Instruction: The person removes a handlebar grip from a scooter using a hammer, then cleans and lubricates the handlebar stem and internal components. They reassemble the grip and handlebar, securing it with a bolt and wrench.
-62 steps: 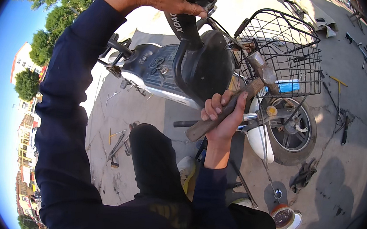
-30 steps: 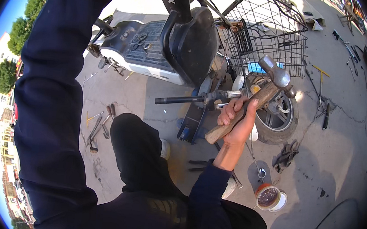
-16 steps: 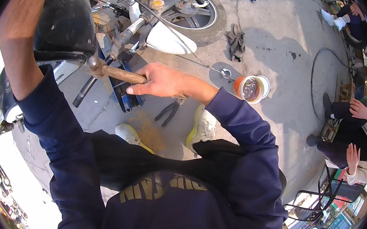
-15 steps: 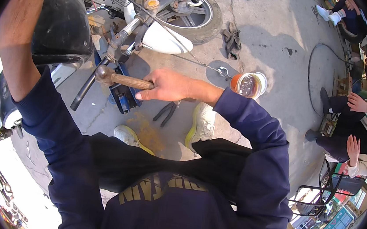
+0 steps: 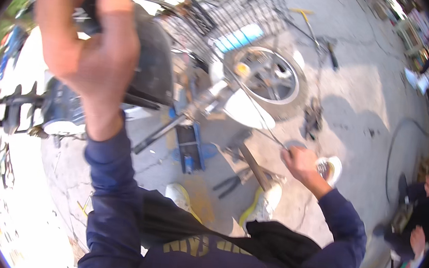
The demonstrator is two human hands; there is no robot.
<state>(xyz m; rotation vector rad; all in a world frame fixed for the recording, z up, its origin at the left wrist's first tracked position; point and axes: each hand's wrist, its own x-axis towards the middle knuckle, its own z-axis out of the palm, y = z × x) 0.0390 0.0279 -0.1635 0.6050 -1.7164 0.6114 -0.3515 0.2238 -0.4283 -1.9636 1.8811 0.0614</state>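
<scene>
My left hand (image 5: 91,44) is raised at the upper left, smeared by motion. It is in front of or against the black rounded body panel (image 5: 152,61) of a two-wheeler, and its fingertips run out of the picture at the top. My right hand (image 5: 302,165) is closed, its fingertips at the lower end of a thin cable (image 5: 265,121); the ring there is hidden. Beside it is a tub (image 5: 325,168) with a white lid or rim. A hammer (image 5: 255,166) with a wooden handle is below, by my shoe, its head blurred. Pliers (image 5: 227,186) lie left of it.
A wheel (image 5: 276,78), a white fender (image 5: 248,109) and a wire basket (image 5: 236,17) are ahead. A blue tray-like tool (image 5: 189,149) lies beside the metal tube (image 5: 160,134). Dark gloves or rags (image 5: 311,120) are on the floor. Other people (image 5: 419,205) sit at the right.
My right hand has let go of the hammer, moved to the cable end and closed there. My left hand has come down into view. The whole view has shifted, moving things right and down.
</scene>
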